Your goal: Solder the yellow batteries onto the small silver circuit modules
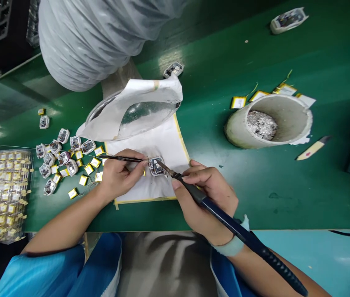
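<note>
In the middle of the green bench (pixel 239 173), on a white sheet (pixel 175 144) edged with yellow tape, sits a small cased circuit board (pixel 156 166). From eight o'clock the left hand (pixel 119 181) comes in, thumb and fingers closed round a slim dark tool (pixel 125 158) whose end reaches the case. The right hand (pixel 198 212), at four o'clock, grips a soldering iron (pixel 221 214) like a pen, its tip over the board; whether it touches, I can't tell from here. A clear-windowed hood (pixel 103 123) leans in at eleven, below a fat grey duct (pixel 94 41). Out at nine lie more cased boards (pixel 49 159) among yellow-edged cells (pixel 83 180). Toward two stands a pale pot (pixel 239 136) with silvery scraps (pixel 261 125) inside, and at three lies a yellow-handled knife (pixel 311 150).
</note>
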The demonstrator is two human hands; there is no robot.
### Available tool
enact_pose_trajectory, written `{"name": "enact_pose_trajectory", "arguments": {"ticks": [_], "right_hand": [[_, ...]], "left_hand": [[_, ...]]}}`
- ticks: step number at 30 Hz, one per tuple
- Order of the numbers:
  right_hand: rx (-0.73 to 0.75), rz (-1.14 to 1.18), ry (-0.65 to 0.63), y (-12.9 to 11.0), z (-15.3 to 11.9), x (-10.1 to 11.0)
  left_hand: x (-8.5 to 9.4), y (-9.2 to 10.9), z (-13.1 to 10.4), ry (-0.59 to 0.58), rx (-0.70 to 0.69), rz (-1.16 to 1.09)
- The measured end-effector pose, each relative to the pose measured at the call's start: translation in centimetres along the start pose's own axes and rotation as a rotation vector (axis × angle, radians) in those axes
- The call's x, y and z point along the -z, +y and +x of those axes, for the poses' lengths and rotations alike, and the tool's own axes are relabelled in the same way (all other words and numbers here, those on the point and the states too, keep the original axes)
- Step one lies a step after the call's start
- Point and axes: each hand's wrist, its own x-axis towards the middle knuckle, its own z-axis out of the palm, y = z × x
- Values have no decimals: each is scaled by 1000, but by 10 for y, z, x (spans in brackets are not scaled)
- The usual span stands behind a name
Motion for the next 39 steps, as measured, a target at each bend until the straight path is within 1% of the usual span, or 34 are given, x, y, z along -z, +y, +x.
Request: {"name": "enact_pose_trajectory", "arguments": {"ticks": [3,8,12,18,21,26,30,32,35,37,39], "right_hand": [[-4,-3,1,1,0,-1],[5,-18,-12,2,-2,-3],[19,-33,-38,1,-1,-3],[33,-45,-56,0,-1,-3],[39,-51,-68,0,-1,-3],[47,-58,-59,0,-1,-4],[6,-15,-12,0,-1,-1],[-5,-4,20,0,-2,1],[-7,7,60,1,-3,1],[-10,22,81,2,-5,0],[-21,39,89,2,-6,-1]], "left_hand": [[-1,0,-2,-8,10,-1],[-2,4,3,43,-71,73],[-2,6,8,34,-103,142],[-3,7,10,45,-142,160],[-3,7,9,39,-140,176],[-3,7,9,26,-137,151],[-5,4,9,17,-137,97],[-2,3,8,37,-128,58],[12,5,0,159,-107,64],[23,8,-9,221,-52,130],[31,13,-19,219,26,200]]}}
